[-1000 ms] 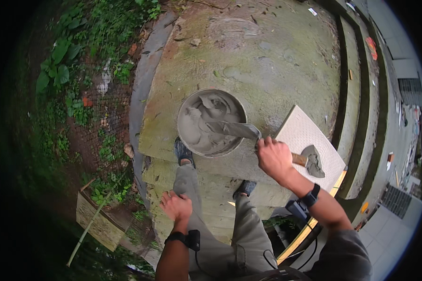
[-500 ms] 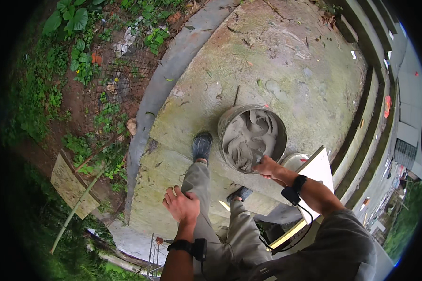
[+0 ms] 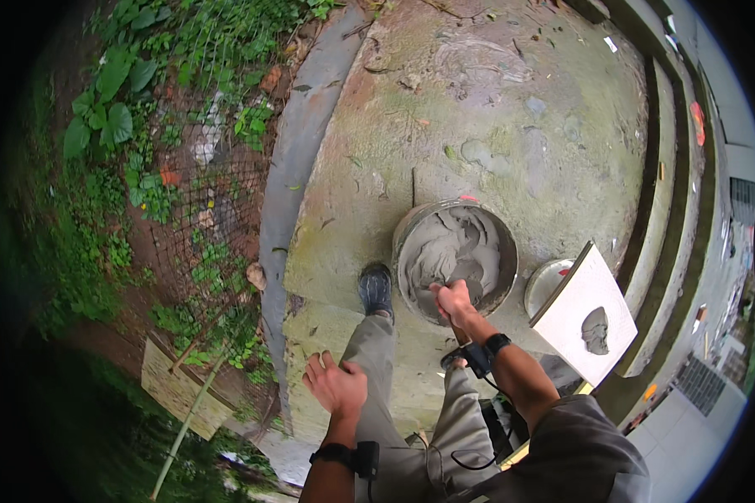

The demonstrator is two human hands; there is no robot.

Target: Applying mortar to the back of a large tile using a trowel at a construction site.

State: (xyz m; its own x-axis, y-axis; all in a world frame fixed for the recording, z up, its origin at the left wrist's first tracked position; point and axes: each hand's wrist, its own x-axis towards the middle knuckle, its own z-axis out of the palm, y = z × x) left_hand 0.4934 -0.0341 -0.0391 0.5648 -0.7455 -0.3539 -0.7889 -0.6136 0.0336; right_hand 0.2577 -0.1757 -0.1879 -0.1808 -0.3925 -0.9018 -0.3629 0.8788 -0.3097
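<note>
My right hand (image 3: 452, 300) grips a trowel, its grey, mortar-coated blade (image 3: 468, 273) down in a round bucket (image 3: 512, 289). Wet grey mortar (image 3: 434, 246), folded into soft ridges, fills much of the bucket. The trowel's handle is mostly hidden by my fingers. My left hand (image 3: 335, 384) rests near my left knee, holding nothing, with its fingers loosely bent and apart. Right of the bucket, a white square board (image 3: 566, 312) carries a dab of grey mortar (image 3: 596, 331).
A second, pale round bucket (image 3: 543, 289) stands partly under the board. Concrete steps (image 3: 656, 201) curve along the right. A concrete kerb (image 3: 298, 159) borders netted soil and plants at left. My shoe (image 3: 375, 283) is beside the mortar bucket.
My right hand has moved left and the trowel blade lies further inside the bucket. With the view shifted, more of the white board and its mortar dab show. My left hand keeps its pose.
</note>
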